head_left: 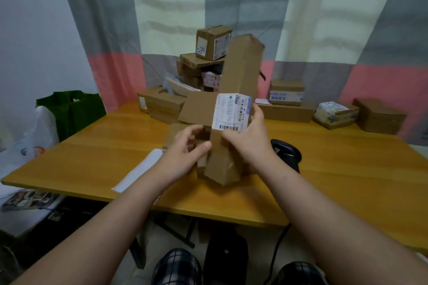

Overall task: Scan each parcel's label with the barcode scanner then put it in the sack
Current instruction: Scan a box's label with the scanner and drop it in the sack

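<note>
I hold a long brown cardboard parcel (240,71) upright and tilted above the table, with a flap sticking out to the left. Its white barcode label (231,112) faces me. My left hand (187,146) grips the parcel's lower part from the left. My right hand (249,136) grips it from the right, thumb just under the label. The black barcode scanner (288,154) lies on the wooden table (92,157) right behind my right wrist, partly hidden. A green sack (69,111) stands open beyond the table's left edge.
A pile of several brown parcels (208,60) stands at the back middle, with more parcels (287,99) along the back right. A white flat packet (139,169) lies near my left forearm. White plastic bags (27,143) sit on the left. A checked curtain hangs behind.
</note>
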Motion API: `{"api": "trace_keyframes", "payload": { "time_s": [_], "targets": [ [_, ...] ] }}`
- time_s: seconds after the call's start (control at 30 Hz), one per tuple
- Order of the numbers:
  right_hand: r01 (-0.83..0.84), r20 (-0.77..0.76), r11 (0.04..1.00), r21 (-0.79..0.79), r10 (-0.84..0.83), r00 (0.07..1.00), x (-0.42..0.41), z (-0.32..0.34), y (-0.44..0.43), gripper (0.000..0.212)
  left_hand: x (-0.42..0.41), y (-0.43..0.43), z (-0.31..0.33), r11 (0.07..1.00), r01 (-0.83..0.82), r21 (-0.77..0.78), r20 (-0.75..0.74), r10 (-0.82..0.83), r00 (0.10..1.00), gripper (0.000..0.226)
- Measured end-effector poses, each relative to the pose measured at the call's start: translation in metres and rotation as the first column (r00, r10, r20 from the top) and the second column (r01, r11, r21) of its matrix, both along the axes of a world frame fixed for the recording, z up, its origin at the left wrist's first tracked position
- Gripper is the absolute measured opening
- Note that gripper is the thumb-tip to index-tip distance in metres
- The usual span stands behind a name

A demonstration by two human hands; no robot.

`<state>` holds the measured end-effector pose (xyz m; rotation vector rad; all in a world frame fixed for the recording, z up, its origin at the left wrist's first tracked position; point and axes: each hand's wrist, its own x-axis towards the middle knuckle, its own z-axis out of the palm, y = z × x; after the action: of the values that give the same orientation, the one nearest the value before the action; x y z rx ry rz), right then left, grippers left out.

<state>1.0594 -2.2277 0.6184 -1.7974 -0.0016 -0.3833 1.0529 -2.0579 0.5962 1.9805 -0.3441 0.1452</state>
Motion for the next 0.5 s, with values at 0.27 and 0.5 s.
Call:
{"api": "trace_keyframes", "payload": {
  "time_s": [0.27,0.5],
  "targets": [
    [0.191,0.278,0.380,-0.905,0.190,0.942,0.003,0.030,-0.040,0.073,0.028,0.009,0.051,0.412,-0.562,0.717,0.680,-0.234,0.695,0.092],
    [0.315,0.349,0.551,-0.773,-0.046,0.936,-0.008,-0.006,-0.056,0.081,0.017,0.006,0.033,0.483,-0.380,0.789,0.481,-0.100,0.871,0.074]
  ]
}}
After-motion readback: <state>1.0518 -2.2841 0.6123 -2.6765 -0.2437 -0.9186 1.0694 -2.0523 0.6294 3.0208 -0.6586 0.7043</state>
